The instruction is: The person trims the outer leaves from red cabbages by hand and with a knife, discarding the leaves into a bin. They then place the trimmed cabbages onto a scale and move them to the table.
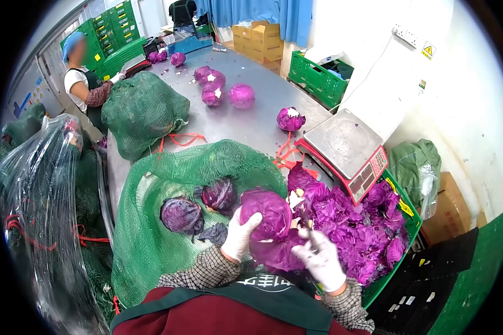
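Near ctr — L hand (241, 235) grips red cabbage (269, 212), R hand (321, 259) closed on prob. knife (308, 223); cabbage likely dense, slick — cup sides.

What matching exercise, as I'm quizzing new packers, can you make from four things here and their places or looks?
1. left hand
2. weighing scale
3. loose leaves
4. stacked cardboard boxes

A. by the blue curtain
B. piled in a green crate
C. on a purple cabbage
D. red-sided, flat-topped

Pairs: 1-C, 2-D, 3-B, 4-A
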### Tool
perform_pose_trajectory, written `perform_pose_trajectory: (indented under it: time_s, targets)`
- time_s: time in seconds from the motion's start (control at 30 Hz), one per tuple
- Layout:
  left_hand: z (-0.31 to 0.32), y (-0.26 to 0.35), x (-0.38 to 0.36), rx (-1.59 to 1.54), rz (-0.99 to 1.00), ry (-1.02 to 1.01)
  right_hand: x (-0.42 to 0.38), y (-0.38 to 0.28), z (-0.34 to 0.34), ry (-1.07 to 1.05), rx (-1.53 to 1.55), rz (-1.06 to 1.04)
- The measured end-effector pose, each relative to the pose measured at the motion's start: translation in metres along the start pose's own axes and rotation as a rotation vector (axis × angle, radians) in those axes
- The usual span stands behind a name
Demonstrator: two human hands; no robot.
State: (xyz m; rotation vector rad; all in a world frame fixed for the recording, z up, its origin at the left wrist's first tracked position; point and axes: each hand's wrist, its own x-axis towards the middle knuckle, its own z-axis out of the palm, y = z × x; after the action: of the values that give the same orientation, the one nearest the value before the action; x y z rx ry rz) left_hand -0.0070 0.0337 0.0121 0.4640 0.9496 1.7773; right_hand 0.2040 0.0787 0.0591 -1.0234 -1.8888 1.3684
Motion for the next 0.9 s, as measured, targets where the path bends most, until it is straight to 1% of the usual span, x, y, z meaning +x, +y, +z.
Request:
perform_pose_trajectory:
  time_s: [0.03,0.1,0.13,0.17,0.23,0.27,0.3,0.37,0.4,0.43,0.5,0.53,0.6,0.63,0.67,0.7,0.73,0.83,0.9]
  targets:
    - [-0.008,-0.007,0.002,0.142,0.056,0.007,0.000,-0.006,-0.009,0.068,0.011,0.076]
    - [-0.004,0.001,-0.003,0.448,0.089,-0.034,0.004,0.005,-0.015,0.119,-0.087,-0.227]
    - [0.002,0.004,-0.005,0.385,0.038,-0.098,0.011,-0.005,-0.013,0.123,-0.250,-0.443]
    - [0.003,0.003,-0.005,0.340,-0.044,-0.126,0.012,-0.009,-0.015,0.098,-0.468,-0.460]
    - [0.004,0.002,-0.004,0.253,-0.206,-0.182,0.014,-0.018,-0.010,0.000,-0.482,-0.461]
    - [0.001,0.002,-0.004,0.243,-0.293,-0.221,0.013,-0.021,-0.011,-0.064,-0.511,-0.394]
    - [-0.008,-0.003,0.000,0.255,-0.365,-0.275,0.013,-0.020,-0.013,-0.098,-0.509,-0.410]
    - [-0.020,-0.006,0.003,0.477,-0.404,-0.395,0.013,-0.016,-0.018,-0.175,-0.502,-0.441]
    - [-0.020,-0.009,0.006,0.455,-0.454,-0.469,0.009,-0.023,-0.017,-0.231,-0.497,-0.425]
    - [-0.021,-0.008,0.001,0.400,-0.613,-0.452,0.009,-0.013,-0.016,-0.253,-0.465,-0.517]
    - [-0.017,-0.006,-0.005,0.369,-0.765,-0.430,0.002,-0.008,-0.014,-0.283,-0.419,-0.493]
    - [-0.014,-0.003,-0.012,0.276,-0.818,-0.420,0.000,-0.003,-0.012,-0.271,-0.469,-0.532]
    - [-0.014,0.007,-0.011,0.437,-0.933,-0.501,-0.002,0.006,-0.009,-0.235,-0.566,-0.614]
    - [-0.014,0.009,-0.010,0.521,-0.989,-0.545,-0.005,0.007,-0.008,-0.212,-0.568,-0.589]
    - [-0.018,-0.005,-0.016,0.539,-0.816,-0.506,-0.006,0.006,-0.006,-0.187,-0.571,-0.565]
    - [-0.026,-0.015,-0.012,0.511,-0.877,-0.482,-0.008,0.006,-0.005,-0.159,-0.574,-0.543]
    - [-0.034,-0.025,-0.006,0.483,-0.938,-0.458,-0.009,0.007,-0.004,-0.128,-0.507,-0.510]
    - [-0.024,-0.015,-0.006,0.381,-1.035,-0.447,-0.012,0.011,0.003,0.018,-0.314,-0.462]
    - [-0.011,-0.007,-0.011,0.325,-0.959,-0.436,-0.017,0.012,0.006,0.064,-0.249,-0.394]
